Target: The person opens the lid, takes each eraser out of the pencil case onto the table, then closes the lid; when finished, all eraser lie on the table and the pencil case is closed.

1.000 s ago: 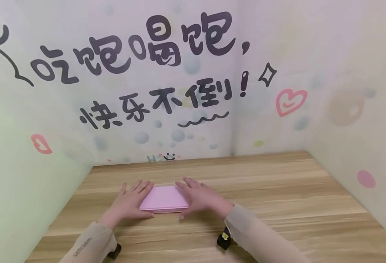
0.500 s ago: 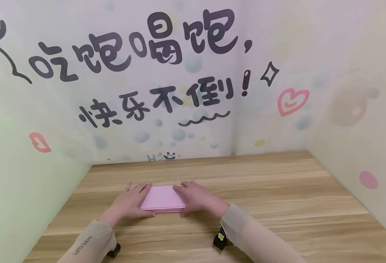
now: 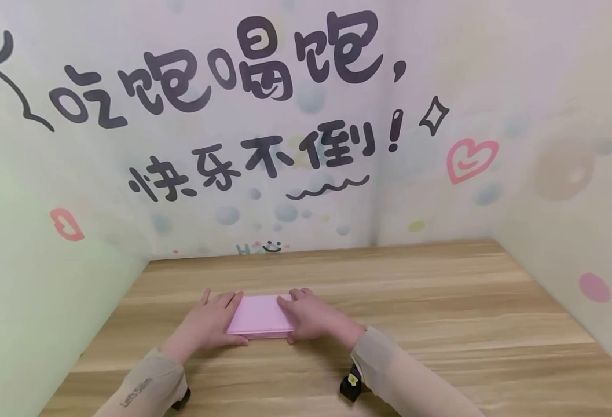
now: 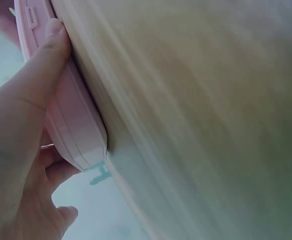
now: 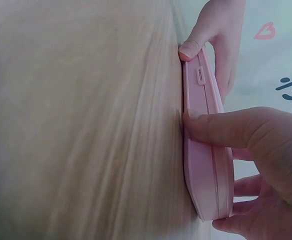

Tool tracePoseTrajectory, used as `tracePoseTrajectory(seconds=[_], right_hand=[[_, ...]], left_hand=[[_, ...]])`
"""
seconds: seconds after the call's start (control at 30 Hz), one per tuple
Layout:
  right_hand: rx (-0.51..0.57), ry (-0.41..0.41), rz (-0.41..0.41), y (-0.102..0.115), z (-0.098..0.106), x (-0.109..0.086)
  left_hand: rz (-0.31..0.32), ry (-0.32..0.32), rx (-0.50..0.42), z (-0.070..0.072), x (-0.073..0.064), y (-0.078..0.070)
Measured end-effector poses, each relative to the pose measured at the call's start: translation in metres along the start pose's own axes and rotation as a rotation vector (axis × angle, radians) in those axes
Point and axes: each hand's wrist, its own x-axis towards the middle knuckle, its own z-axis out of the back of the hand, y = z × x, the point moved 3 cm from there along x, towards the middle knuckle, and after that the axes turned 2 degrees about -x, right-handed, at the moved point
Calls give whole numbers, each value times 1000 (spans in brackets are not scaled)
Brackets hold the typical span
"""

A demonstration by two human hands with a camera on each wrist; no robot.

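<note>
A flat pink plastic case [image 3: 259, 314] lies on the wooden table between the two hands, its lid down. My left hand [image 3: 205, 324] grips its left end, thumb along the front side and the other fingers over the top and far side. At the opposite end my right hand [image 3: 313, 315] holds the case the same way, with the fingers curled over the lid's edge. Both wrist views show a small rectangular latch on the front of the case [image 5: 201, 162], with a thumb pressed to that side. The contents are hidden.
The wood-grain table [image 3: 441, 324] runs back to a white wall [image 3: 337, 220] with dark lettering and coloured drawings. Side walls stand left and right. A black wrist device [image 3: 351, 387] shows under the right sleeve.
My right hand has shifted slightly left along the case, and its fingers have curled in closer. The left hand keeps its place at the other end. The head view has shifted slightly.
</note>
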Motion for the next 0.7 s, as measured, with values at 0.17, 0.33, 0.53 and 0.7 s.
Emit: tracePoseTrajectory(seconds=[0.17, 0.33, 0.53, 0.7], right_hand=[[8, 16, 2, 2, 0, -1], [14, 34, 20, 0, 2, 1], [97, 53, 8, -9, 9, 2], [309, 21, 12, -20, 12, 1]], left_hand=[[12, -6, 2, 1, -5, -3], [34, -16, -20, 0, -7, -1], [59, -18, -76, 0, -5, 0], [88, -55, -209, 4, -9, 6]])
